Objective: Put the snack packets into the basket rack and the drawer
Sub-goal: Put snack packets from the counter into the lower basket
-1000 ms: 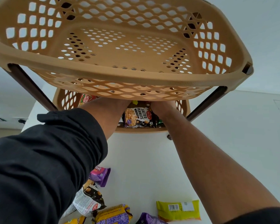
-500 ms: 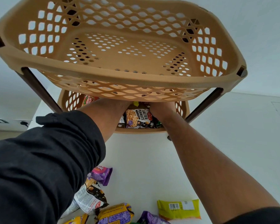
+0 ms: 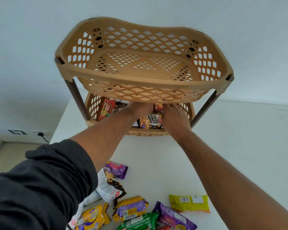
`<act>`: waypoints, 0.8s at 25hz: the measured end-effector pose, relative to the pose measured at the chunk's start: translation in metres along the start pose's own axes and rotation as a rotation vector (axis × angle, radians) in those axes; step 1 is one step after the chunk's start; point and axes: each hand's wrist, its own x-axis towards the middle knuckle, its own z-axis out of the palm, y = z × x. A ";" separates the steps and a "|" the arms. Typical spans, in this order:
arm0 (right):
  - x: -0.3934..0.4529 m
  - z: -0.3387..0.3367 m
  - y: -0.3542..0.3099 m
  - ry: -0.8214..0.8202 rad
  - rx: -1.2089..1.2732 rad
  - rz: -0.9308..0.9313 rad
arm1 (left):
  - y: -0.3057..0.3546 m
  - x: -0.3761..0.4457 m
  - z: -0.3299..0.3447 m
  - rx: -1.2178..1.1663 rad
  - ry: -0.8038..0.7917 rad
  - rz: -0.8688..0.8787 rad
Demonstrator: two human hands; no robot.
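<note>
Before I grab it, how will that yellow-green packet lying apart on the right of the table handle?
The yellow-green packet looks like a thin, puffed film pouch, so probably light and floppy, sagging if pinched by one end. Its glossy wrapper may be slippery. It lies flat on the table, so it should slide, not roll.

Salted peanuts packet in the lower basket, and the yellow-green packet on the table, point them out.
Salted peanuts packet [image 3: 150,121], head view, printed front.
Yellow-green packet [image 3: 189,203], head view, middle of its back.

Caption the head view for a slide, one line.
Both hands, left hand and right hand, reach into the lower basket beside a salted peanuts packet; top basket holds nothing.
</note>
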 end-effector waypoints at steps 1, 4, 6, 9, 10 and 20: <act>-0.006 -0.001 0.001 0.033 0.006 -0.006 | 0.010 -0.015 -0.008 0.055 0.041 0.012; -0.026 -0.009 -0.004 0.062 0.001 -0.021 | 0.020 -0.050 -0.022 0.163 0.202 0.072; -0.039 -0.014 -0.009 0.055 0.010 -0.032 | 0.018 -0.068 -0.025 0.189 0.215 0.139; -0.058 -0.021 -0.014 0.076 0.012 -0.039 | 0.015 -0.093 -0.024 0.216 0.223 0.142; -0.065 -0.022 -0.016 0.075 0.005 -0.043 | 0.012 -0.101 -0.023 0.203 0.235 0.154; -0.135 -0.008 -0.059 -0.017 0.229 -0.059 | -0.034 -0.236 0.005 -0.044 0.367 0.032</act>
